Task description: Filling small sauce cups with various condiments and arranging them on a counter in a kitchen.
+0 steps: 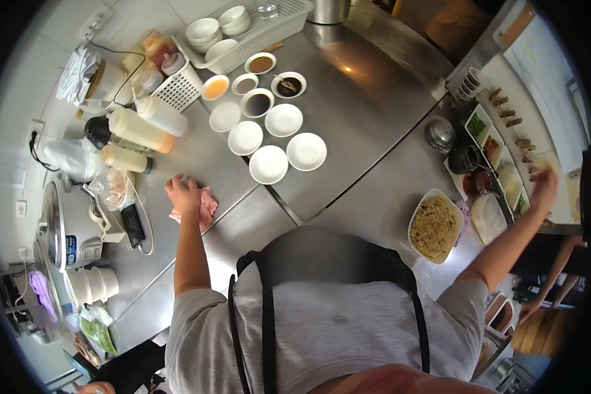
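Observation:
On the left of the steel counter my left hand [185, 194] rests on a crumpled pink cloth [208, 205], its fingers curled down into the folds. My right arm stretches out to the far right. My right hand [544, 189] is up by the wall there, beyond a long tray of garnishes [491, 148] and near a row of wooden clothespins [524, 144]. Its fingers are smeared, so what they hold, if anything, does not show. Closer to me than that hand stands a white container of brown crumbly food [435, 226].
Small white bowls [268, 164] stand mid-counter, several with sauces such as a dark one [257, 104]. Behind them is a white basket of bowls [243, 46]. Squeeze bottles [141, 130] lie at left. A glass jar [440, 134] stands right. Another person's arms [558, 276] show at far right.

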A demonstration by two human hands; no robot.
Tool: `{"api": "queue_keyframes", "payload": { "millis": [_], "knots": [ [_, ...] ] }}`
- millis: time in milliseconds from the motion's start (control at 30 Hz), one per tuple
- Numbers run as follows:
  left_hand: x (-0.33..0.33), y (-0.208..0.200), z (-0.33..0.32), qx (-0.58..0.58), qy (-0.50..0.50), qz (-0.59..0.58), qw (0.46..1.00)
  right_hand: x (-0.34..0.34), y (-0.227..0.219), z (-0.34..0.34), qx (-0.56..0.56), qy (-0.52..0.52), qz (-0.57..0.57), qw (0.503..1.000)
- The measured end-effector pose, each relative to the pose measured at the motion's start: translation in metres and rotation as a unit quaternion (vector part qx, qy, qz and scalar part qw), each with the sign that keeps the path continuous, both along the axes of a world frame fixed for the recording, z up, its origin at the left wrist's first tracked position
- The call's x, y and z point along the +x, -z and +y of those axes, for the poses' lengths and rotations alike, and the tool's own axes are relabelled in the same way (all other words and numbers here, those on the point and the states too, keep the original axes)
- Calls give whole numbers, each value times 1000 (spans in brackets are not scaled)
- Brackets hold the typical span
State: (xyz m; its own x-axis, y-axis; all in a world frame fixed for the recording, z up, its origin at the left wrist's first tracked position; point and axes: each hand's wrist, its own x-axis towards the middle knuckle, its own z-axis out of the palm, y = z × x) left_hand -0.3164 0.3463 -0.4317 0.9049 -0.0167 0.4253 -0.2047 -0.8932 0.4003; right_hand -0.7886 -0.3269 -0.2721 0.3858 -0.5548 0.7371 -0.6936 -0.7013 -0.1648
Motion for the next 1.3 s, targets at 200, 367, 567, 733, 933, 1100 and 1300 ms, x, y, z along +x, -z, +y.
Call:
{"api": "queue_keyframes", "payload": {
  "millis": [200,367,567,733,933,1100,1300],
  "knots": [
    [-7,-4,-2,-37,-2,23,999,313,14,189,522,-348,-239,741],
    [-6,-4,-10,-67,16,40,997,458,92,292,656,-408,-142,619],
    [-6,-6,-7,-92,17,35,995,521,130,349,497,-416,60,759],
    [-5,-10,-8,-105,15,63,992,535,124,356,267,-357,325,834],
    [-7,-10,-6,-104,12,69,992,528,101,357,209,-373,351,833],
    [-8,-11,-9,-111,25,57,992,527,97,348,275,-369,306,833],
    [-6,-5,-8,-106,39,44,993,483,85,360,296,-423,254,818]
  ]
}}
